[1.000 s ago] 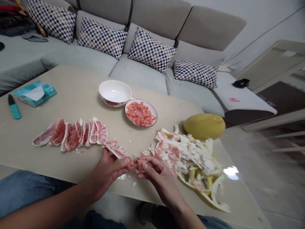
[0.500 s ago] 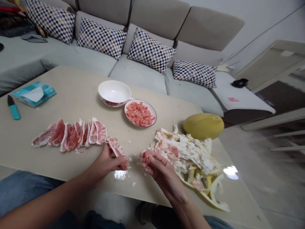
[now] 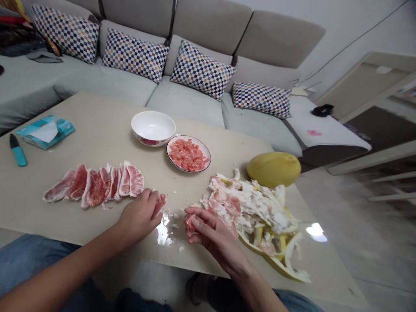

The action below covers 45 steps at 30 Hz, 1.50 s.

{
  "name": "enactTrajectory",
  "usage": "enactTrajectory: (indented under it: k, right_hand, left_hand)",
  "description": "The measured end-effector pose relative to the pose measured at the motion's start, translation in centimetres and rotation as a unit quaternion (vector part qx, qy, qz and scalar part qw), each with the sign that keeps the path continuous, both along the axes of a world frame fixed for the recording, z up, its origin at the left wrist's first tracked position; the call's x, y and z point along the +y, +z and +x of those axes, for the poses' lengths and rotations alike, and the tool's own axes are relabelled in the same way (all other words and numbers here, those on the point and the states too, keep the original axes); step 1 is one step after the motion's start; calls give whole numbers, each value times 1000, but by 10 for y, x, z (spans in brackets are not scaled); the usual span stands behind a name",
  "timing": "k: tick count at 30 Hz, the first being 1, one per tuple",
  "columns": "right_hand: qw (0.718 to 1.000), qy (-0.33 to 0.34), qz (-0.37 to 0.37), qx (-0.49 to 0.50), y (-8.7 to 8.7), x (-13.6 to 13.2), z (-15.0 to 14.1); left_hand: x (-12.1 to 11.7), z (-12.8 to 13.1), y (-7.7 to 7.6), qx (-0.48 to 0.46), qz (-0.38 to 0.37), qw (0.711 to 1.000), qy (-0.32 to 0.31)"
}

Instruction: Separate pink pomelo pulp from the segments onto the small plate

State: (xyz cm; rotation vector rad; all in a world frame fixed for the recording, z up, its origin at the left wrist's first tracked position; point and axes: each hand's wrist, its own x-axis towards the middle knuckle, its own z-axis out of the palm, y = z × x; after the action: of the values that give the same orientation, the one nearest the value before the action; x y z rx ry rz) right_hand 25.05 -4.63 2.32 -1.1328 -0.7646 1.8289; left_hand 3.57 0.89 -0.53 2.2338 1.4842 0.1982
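The left hand [image 3: 138,219] has its fingers curled closed over a pomelo segment [image 3: 160,204]; a pink part shows past the fingertips, and how much lies underneath cannot be told. The right hand [image 3: 212,232] is partly closed, its thumb and fingertips pinching 1 lump of pink pulp [image 3: 189,223]. The 2 hands are apart, with pale scraps on the tabletop [image 3: 172,219] between their fingers. Just left of the left fingers lies a row of segments [image 3: 100,186]. Ahead of the fingers, roughly midway between the 2 hands, sits a plate [image 3: 204,149] of loose pulp pieces [image 3: 186,155], with a white bowl [image 3: 152,125] beside it, farther to the left. To the right of the right fingers spreads a heap of peel and pith [image 3: 256,208], with 1 whole pomelo [image 3: 273,169] behind it. The flesh looks soft and moist, so a light pinch with the pads should suit it better than nails, which could burst it. The left fingers would do best supporting the segment along its skin rather than squeezing the flesh. Holding the lump above the scraps and away from the heap should stop pith sticking to it.
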Motion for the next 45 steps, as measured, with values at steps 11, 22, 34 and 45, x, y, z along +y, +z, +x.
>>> enactTrajectory:
  k: [11,22,34,45]
  right_hand:
    - [987,28,83,-135,6,-2,-4]
    - [974,27,120,-189,5,-3,-9]
    - [944,32,147,-293,2,-5,-18]
    - [978,38,77,-191,2,-1,-16]
  left_hand:
    - [0,1,6,67,64,996,-8]
    - [-17,11,18,-334,-231,914,-17]
    - [-23,17,13,-511,-388,764,68]
    - [-25,20,17,-485,-394,776,85]
